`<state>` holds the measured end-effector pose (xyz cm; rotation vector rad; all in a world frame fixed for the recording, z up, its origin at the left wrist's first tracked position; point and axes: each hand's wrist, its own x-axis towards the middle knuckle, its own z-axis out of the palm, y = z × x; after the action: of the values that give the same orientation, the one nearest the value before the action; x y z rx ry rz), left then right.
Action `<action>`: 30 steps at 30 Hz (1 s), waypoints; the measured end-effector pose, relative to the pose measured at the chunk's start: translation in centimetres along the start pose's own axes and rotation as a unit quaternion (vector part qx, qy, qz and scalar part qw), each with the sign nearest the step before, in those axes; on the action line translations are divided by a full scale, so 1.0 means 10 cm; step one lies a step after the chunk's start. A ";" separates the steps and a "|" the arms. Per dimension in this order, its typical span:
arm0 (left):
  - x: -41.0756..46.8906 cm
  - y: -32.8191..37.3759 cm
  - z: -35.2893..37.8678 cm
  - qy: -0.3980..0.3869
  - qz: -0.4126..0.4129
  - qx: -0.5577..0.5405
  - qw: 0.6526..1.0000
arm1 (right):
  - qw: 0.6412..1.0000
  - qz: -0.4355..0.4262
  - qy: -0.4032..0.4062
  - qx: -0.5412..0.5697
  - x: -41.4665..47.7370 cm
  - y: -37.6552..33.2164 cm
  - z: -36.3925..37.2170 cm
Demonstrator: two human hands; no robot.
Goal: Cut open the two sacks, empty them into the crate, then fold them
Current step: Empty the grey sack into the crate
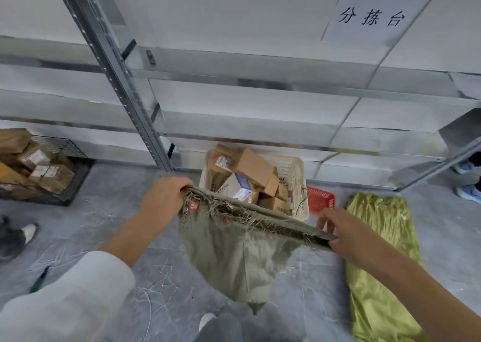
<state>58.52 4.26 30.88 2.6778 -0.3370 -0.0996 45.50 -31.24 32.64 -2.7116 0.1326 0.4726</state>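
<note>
I hold a limp grey-green woven sack (234,253) in the air by its frayed cut edge, stretched between both hands. My left hand (164,198) grips the edge's left corner. My right hand (338,232) pinches the right corner. The sack hangs down empty in front of me. Just behind it stands a white plastic crate (294,175) heaped with cardboard boxes and parcels. A second sack (382,258), bright yellow-green, lies flat on the floor to the right.
A small red basket (321,198) sits right of the crate. A black wire crate (52,185) with parcels stands at far left. Metal shelving (145,122) runs along the back. Other people's shoes show at left (15,237) and far right (468,190). A pen (39,279) lies on the grey floor.
</note>
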 end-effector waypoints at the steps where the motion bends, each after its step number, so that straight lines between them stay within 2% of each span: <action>1: 0.03 -0.06 -0.02 -0.006 0.021 0.027 0.999 | 1.000 0.007 -0.002 -0.003 0.04 -0.02 0.01; 4: 0.18 -0.11 -0.08 -0.059 0.047 0.078 0.994 | 0.999 0.047 0.007 -0.017 0.10 -0.02 -0.01; 6: 0.30 0.04 -0.09 -0.103 -0.007 -0.002 0.995 | 0.997 0.053 0.061 -0.021 0.15 -0.03 -0.07; 7: 0.34 0.18 -0.07 -0.122 -0.064 -0.097 0.986 | 0.994 0.035 0.107 -0.009 0.18 -0.09 -0.10; 9: 0.31 0.51 0.04 -0.168 -0.179 -0.302 0.921 | 0.983 -0.036 0.161 0.079 0.24 -0.40 -0.15; 11: 0.23 0.83 0.22 -0.214 -0.246 -0.410 0.852 | 0.977 -0.108 0.063 0.175 0.35 -0.75 -0.10; 13: 0.20 1.08 0.37 -0.193 -0.318 -0.490 0.789 | 0.970 -0.137 -0.053 0.194 0.46 -0.94 0.03; 15: 0.25 1.21 0.43 -0.143 -0.381 -0.544 0.733 | 0.976 -0.139 -0.072 0.151 0.59 -0.94 0.18; 17: 0.31 1.28 0.44 -0.121 -0.409 -0.590 0.685 | 0.981 -0.128 -0.082 0.124 0.68 -0.85 0.31; 19: 0.38 1.31 0.42 -0.116 -0.419 -0.609 0.664 | 0.974 -0.114 -0.135 0.141 0.76 -0.76 0.41; 21: 0.47 1.34 0.37 -0.123 -0.413 -0.599 0.676 | 0.962 -0.130 -0.160 0.182 0.81 -0.68 0.49; 22: 0.53 1.35 0.34 -0.119 -0.403 -0.589 0.691 | 0.958 -0.148 -0.141 0.200 0.82 -0.63 0.51; 24: 0.66 1.34 0.31 -0.066 -0.388 -0.535 0.748 | 0.954 -0.182 -0.084 0.224 0.82 -0.50 0.49; 27: 0.82 1.23 0.24 0.049 -0.350 -0.361 0.863 | 0.952 -0.229 -0.054 0.198 0.75 -0.21 0.28; 30: 0.91 1.09 0.33 0.026 -0.306 -0.258 0.916 | 0.961 -0.240 -0.070 0.120 0.73 0.11 0.01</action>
<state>64.55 -8.90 32.42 2.1533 0.4943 -0.2627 52.12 -32.38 29.64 -2.3489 -0.4678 0.4617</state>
